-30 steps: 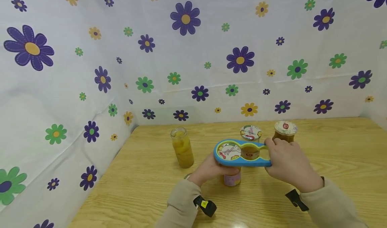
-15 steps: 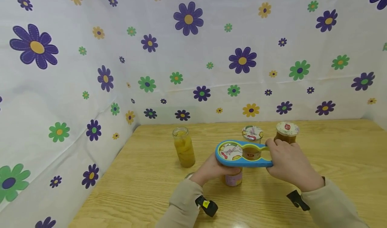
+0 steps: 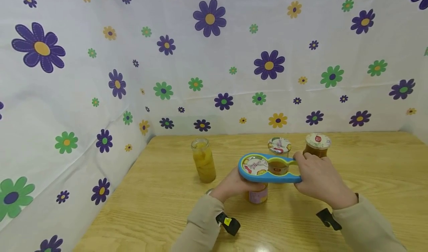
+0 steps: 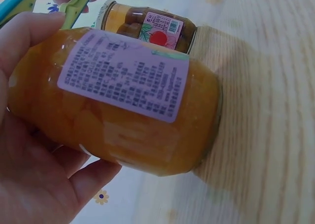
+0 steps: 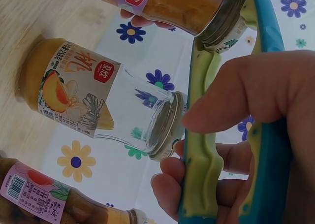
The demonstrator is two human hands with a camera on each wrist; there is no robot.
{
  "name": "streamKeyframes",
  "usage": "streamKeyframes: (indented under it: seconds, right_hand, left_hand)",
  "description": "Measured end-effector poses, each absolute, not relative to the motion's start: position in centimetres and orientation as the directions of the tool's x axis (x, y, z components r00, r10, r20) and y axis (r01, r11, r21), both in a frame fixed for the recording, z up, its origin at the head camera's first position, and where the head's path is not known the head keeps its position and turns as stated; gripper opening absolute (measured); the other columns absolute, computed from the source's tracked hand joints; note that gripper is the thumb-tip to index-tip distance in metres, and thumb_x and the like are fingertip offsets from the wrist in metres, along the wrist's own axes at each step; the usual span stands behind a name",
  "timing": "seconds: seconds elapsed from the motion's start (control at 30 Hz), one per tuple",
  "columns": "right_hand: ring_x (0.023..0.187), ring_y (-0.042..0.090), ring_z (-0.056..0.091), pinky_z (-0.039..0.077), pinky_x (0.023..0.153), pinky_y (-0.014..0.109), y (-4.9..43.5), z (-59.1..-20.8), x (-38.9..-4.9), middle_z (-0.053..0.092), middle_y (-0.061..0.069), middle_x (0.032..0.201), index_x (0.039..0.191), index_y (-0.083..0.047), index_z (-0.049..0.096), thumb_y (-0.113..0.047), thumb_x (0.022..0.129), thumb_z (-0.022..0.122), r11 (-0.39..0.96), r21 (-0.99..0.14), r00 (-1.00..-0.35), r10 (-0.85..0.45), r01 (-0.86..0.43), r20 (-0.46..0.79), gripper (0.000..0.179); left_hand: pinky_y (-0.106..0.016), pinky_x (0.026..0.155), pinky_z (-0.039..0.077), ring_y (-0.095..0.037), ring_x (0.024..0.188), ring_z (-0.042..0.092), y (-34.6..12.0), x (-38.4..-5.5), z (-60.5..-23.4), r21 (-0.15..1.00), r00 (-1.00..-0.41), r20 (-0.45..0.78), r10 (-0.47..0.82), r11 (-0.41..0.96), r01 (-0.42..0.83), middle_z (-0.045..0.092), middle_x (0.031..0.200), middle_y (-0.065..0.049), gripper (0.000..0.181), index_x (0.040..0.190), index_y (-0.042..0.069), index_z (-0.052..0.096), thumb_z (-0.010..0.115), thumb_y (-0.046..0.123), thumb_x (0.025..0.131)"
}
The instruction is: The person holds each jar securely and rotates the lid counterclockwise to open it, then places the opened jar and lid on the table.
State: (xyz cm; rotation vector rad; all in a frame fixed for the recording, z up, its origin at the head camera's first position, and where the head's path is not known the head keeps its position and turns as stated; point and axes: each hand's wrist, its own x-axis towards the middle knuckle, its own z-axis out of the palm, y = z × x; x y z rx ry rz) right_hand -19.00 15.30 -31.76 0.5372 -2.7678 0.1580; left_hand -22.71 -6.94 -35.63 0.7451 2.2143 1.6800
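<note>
My left hand [image 3: 235, 185] grips a glass jar of orange fruit [image 4: 123, 140] with a purple label, which stands upright on the wooden table. Around its patterned lid [image 3: 255, 166] sits the large end of a blue and lime-green jar opener [image 3: 281, 178]. My right hand [image 3: 322, 177] holds the opener's two handles, fingers curled round them in the right wrist view. Just behind the opener stands a lidded peach jar [image 5: 78, 86], partly filled, seen partly through its openings. A lidded jar of dark fruit [image 3: 317, 142] is behind my right hand, which hides its lower part.
To the left stands a lidless glass jar [image 3: 204, 166] of yellow fruit pieces. A small round rim [image 3: 209, 191] peeks out beside my left wrist, mostly hidden. A flower-patterned cloth [image 3: 240, 84] hangs along the back and left of the wooden table [image 3: 160, 192].
The head view has shifted slightly. Both hands, the jar and the opener keep the same position relative to each other.
</note>
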Motion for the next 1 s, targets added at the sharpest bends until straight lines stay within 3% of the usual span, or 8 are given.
streamKeyframes:
  seconds: [0.13, 0.47, 1.0]
  right_hand:
    - [0.058, 0.014, 0.04, 0.033, 0.047, 0.031, 15.3, -31.6, -19.1, 0.043, 0.0, 0.066, 0.091, -0.001, 0.053, -0.016, 0.058, 0.073, 0.922, -0.049, -0.877, -0.348, -0.385, 0.33, 0.041]
    - [0.056, 0.013, 0.038, 0.032, 0.045, 0.028, 15.2, -31.7, -19.5, 0.043, 0.0, 0.065, 0.089, -0.002, 0.053, -0.015, 0.059, 0.071, 0.919, -0.053, -0.872, -0.352, -0.391, 0.34, 0.038]
    - [0.057, 0.013, 0.04, 0.035, 0.045, 0.027, 15.1, -31.7, -19.0, 0.044, 0.0, 0.065, 0.089, -0.002, 0.053, -0.018, 0.059, 0.073, 0.925, -0.052, -0.887, -0.343, -0.376, 0.31, 0.04]
  left_hand:
    - [-0.027, 0.091, 0.036, -0.012, 0.104, 0.048, -7.0, -22.3, -34.6, 0.946, -0.837, 0.084, 0.54, 0.221, 0.237, 0.053, 0.114, -0.001, 0.061, 0.126, 0.007, 0.043, 0.07, 0.001, 0.072]
    - [-0.028, 0.091, 0.036, -0.011, 0.105, 0.047, -7.2, -24.2, -36.7, 0.942, -0.838, 0.091, 0.538, 0.225, 0.247, 0.052, 0.115, 0.002, 0.063, 0.126, 0.014, 0.042, 0.073, 0.006, 0.071]
    - [-0.029, 0.091, 0.036, -0.012, 0.104, 0.048, -7.2, -22.0, -34.4, 0.952, -0.834, 0.062, 0.549, 0.218, 0.214, 0.053, 0.114, 0.0, 0.059, 0.125, 0.008, 0.044, 0.07, 0.003, 0.073]
